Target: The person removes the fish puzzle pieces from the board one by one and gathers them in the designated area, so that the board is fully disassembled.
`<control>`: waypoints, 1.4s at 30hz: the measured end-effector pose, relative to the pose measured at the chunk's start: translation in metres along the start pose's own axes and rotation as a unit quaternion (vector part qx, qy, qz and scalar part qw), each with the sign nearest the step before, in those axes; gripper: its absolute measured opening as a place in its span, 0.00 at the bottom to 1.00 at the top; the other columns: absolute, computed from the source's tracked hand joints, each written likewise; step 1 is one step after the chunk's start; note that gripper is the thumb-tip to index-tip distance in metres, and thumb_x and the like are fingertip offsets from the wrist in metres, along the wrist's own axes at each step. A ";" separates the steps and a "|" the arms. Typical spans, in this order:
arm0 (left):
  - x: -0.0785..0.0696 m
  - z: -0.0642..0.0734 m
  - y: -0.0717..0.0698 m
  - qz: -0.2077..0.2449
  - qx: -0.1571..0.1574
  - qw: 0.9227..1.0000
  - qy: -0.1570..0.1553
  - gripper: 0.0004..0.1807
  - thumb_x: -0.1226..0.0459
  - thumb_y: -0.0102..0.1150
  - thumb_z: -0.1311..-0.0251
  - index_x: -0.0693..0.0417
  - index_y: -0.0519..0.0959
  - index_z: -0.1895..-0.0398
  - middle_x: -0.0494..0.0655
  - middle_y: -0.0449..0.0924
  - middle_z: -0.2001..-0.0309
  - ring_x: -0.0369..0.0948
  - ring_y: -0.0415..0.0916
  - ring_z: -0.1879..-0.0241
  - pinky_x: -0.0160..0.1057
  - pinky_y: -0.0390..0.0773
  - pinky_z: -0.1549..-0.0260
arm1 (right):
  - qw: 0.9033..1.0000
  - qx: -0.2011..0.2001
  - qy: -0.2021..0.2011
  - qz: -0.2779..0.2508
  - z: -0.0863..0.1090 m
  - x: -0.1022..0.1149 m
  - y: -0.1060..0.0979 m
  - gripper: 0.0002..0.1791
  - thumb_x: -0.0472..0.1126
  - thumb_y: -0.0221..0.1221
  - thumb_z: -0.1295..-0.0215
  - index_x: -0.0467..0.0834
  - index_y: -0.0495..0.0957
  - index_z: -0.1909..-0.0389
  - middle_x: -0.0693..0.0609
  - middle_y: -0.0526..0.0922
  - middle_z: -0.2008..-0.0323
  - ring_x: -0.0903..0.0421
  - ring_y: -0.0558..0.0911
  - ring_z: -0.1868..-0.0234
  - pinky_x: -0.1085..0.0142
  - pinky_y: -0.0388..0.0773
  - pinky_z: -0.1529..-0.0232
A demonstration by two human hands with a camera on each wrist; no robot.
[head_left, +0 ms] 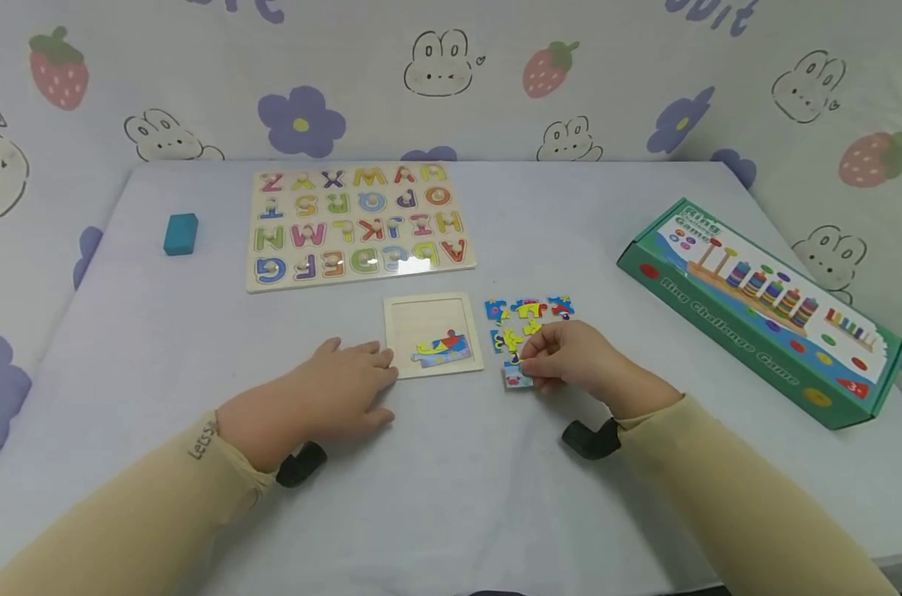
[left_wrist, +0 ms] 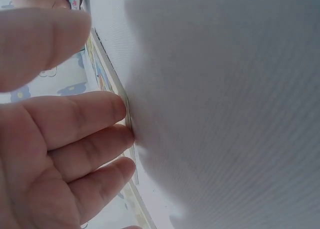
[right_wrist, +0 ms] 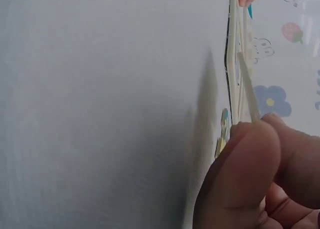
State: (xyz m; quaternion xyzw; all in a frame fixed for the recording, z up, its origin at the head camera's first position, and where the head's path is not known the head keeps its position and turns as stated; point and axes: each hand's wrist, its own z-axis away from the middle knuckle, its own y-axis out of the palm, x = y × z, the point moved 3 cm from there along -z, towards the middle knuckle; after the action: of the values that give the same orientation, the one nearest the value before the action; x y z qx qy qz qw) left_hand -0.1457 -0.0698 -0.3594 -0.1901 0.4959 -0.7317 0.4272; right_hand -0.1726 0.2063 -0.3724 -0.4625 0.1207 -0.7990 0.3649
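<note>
My right hand (head_left: 573,362) pinches a jigsaw piece (head_left: 516,377) between thumb and fingers; in the right wrist view the piece (right_wrist: 249,86) shows edge-on. Just left of it lies a square wooden puzzle frame (head_left: 391,319), with a few joined pieces (head_left: 443,348) in its lower right part. My left hand (head_left: 330,396) has its fingers spread, and in the left wrist view its fingertips (left_wrist: 127,136) touch the frame's edge. Several loose jigsaw pieces (head_left: 529,309) lie right of the frame, partly hidden by my right hand.
Behind the frame lies a wooden alphabet board (head_left: 357,228) with knobbed letters. A teal block (head_left: 180,234) sits at the far left. On the right stands a green game box (head_left: 764,319). Patterned cloth (head_left: 488,50) hangs behind the table.
</note>
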 end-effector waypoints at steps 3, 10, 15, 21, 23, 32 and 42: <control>0.000 0.000 0.001 -0.001 -0.002 1.000 0.001 0.33 0.48 0.57 0.37 0.54 0.69 0.32 0.51 0.62 0.28 0.49 0.53 0.26 0.64 0.52 0.31 | 1.000 -0.010 -0.004 0.028 -0.002 0.001 0.004 0.10 0.41 0.64 0.37 0.39 0.77 0.61 0.50 0.80 0.73 0.57 0.80 0.74 0.69 0.78 0.69; 0.001 0.002 0.001 0.001 -0.005 1.000 0.003 0.33 0.48 0.56 0.37 0.54 0.69 0.32 0.51 0.63 0.28 0.49 0.54 0.26 0.64 0.52 0.31 | 0.993 -0.031 -0.002 0.116 0.000 0.009 0.012 0.07 0.42 0.63 0.38 0.42 0.78 0.64 0.49 0.80 0.72 0.56 0.78 0.74 0.69 0.77 0.71; 0.001 0.002 0.002 0.001 -0.007 1.000 0.001 0.33 0.48 0.57 0.37 0.54 0.70 0.33 0.51 0.63 0.28 0.50 0.55 0.26 0.64 0.52 0.32 | 0.987 -0.041 -0.008 0.157 0.001 0.014 0.016 0.06 0.42 0.63 0.37 0.44 0.78 0.65 0.49 0.79 0.69 0.55 0.77 0.73 0.69 0.76 0.71; 0.001 0.002 0.003 0.004 -0.005 1.000 0.001 0.33 0.48 0.57 0.37 0.54 0.70 0.33 0.51 0.63 0.29 0.50 0.55 0.27 0.65 0.52 0.32 | 0.980 -0.051 -0.016 0.190 0.003 0.016 0.017 0.06 0.43 0.63 0.38 0.45 0.79 0.65 0.50 0.79 0.70 0.55 0.76 0.71 0.68 0.74 0.71; 0.001 0.002 0.003 0.005 -0.005 1.000 0.002 0.33 0.48 0.57 0.37 0.54 0.70 0.33 0.51 0.63 0.29 0.50 0.55 0.27 0.65 0.52 0.32 | 0.979 -0.059 -0.023 0.194 0.004 0.017 0.016 0.06 0.43 0.63 0.38 0.45 0.80 0.66 0.51 0.79 0.71 0.55 0.76 0.70 0.68 0.73 0.71; 0.002 0.003 0.003 0.010 -0.006 1.000 -0.004 0.33 0.48 0.57 0.37 0.54 0.70 0.33 0.51 0.63 0.29 0.50 0.55 0.26 0.65 0.51 0.31 | 0.975 -0.037 -0.088 0.200 0.000 0.049 0.030 0.06 0.45 0.63 0.38 0.47 0.80 0.65 0.52 0.80 0.73 0.56 0.76 0.73 0.68 0.73 0.72; -0.001 0.002 0.004 0.021 -0.019 1.000 -0.001 0.32 0.48 0.56 0.37 0.54 0.70 0.33 0.51 0.63 0.28 0.50 0.56 0.27 0.65 0.52 0.32 | 0.950 -0.020 -0.105 0.292 -0.022 0.086 0.060 0.17 0.45 0.65 0.40 0.49 0.79 0.50 0.52 0.81 0.63 0.54 0.76 0.60 0.65 0.76 0.63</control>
State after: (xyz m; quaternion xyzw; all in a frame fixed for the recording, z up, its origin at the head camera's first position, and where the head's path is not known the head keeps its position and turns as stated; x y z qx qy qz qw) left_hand -0.1421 -0.0709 -0.3614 -0.1883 0.5133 -0.7131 0.4389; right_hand -0.1889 0.1008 -0.3605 -0.4958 0.2274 -0.6015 0.5837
